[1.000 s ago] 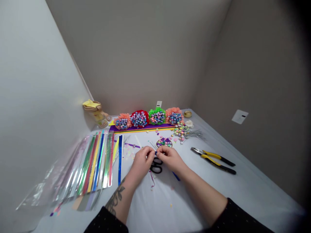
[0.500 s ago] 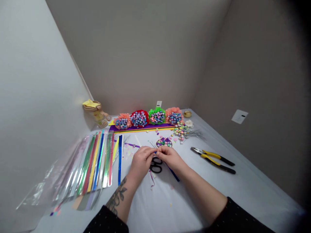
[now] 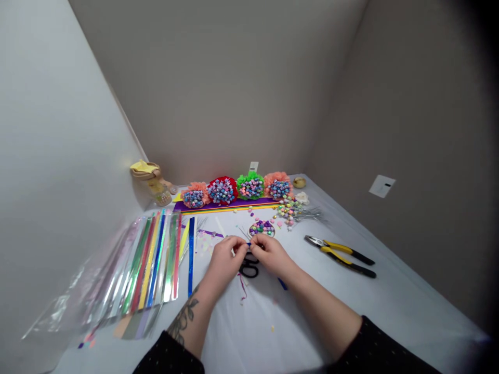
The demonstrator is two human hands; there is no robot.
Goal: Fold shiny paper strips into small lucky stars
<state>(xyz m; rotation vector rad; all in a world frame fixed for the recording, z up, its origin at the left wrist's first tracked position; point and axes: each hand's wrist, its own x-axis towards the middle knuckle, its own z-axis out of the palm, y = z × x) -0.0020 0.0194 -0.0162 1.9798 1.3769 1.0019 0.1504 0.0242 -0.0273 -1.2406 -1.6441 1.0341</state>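
Observation:
Between the fingertips of my left hand [image 3: 229, 255] and my right hand [image 3: 271, 253] is a blue paper strip [image 3: 249, 244], pinched from both sides. Its loose blue end shows below my right wrist. Under my hands lie scissors with black handles [image 3: 249, 270], their blades hidden. Just beyond my fingers stands a small round dish [image 3: 262, 228] of folded paper stars in purple, pink and green. Another blue glitter strip [image 3: 191, 254] lies flat to the left of my left hand.
Clear sleeves of coloured strips [image 3: 150, 259] spread at left. Pliers with yellow and black handles [image 3: 345, 255] lie at right. Paper flowers filled with stars [image 3: 222, 190] line the back on coloured sheets. Loose stars [image 3: 288, 208] and thin wires [image 3: 312, 214] sit at back right.
My fingertips have shifted slightly, showing more of the blue strip between them. Less of its loose end shows below my right wrist. The whole view has moved a little.

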